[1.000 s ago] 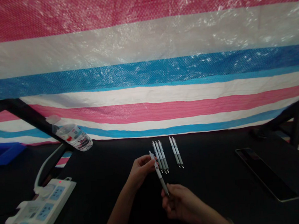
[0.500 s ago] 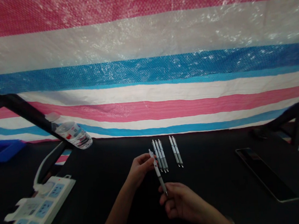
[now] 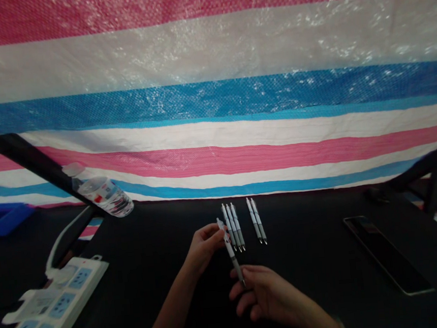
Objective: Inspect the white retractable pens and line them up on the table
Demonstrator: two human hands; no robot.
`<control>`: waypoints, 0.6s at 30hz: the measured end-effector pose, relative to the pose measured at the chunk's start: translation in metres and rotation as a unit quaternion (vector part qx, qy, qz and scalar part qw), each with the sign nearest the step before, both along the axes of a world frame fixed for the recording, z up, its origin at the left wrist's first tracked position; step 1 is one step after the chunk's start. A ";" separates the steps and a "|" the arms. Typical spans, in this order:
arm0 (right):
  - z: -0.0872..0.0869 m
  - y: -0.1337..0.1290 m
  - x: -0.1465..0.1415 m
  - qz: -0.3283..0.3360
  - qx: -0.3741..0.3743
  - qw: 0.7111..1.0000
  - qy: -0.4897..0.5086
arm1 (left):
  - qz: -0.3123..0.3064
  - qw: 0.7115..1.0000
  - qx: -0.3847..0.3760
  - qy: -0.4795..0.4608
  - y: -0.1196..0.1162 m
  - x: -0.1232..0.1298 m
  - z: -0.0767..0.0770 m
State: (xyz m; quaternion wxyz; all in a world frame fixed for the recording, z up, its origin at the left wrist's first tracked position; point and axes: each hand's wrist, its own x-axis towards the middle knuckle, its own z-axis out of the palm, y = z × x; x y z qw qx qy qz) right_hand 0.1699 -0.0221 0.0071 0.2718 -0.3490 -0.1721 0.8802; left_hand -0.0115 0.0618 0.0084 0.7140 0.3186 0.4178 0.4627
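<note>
A white and grey click pen (image 3: 229, 251) is held at a slant above the dark table, its tip toward me. My left hand (image 3: 207, 244) is closed, pinching the pen's upper end between thumb and fingers. Near the tip, my right hand (image 3: 262, 295) has thumb and index finger on the grey grip, while its other fingers are loosely curled and apart. Just beyond the held pen lie three similar pens (image 3: 233, 227) side by side. A pair of the same pens (image 3: 256, 221) lies a little to their right.
On the left are a white power strip (image 3: 58, 305) with a plug in it, a tilted plastic bottle (image 3: 106, 195) by a black frame bar, and a blue tray (image 3: 5, 218). A dark phone (image 3: 387, 254) lies at right. Striped sheeting (image 3: 216, 133) hangs behind the table (image 3: 304, 233).
The middle and lower fingers of my right hand have spread a little. My left hand and the pen have hardly moved, and the view has shifted slightly.
</note>
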 end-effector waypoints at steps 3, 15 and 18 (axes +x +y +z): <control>-0.007 -0.001 0.000 0.033 0.021 0.999 -0.015 | 0.011 1.000 -0.002 -0.001 0.001 0.000 -0.002; -0.027 -0.010 -0.004 0.098 0.043 0.994 -0.036 | 0.152 0.988 -0.005 -0.014 0.011 -0.014 -0.005; -0.025 -0.010 -0.004 0.093 0.039 0.995 -0.029 | 0.167 0.986 -0.005 -0.019 0.014 -0.018 -0.007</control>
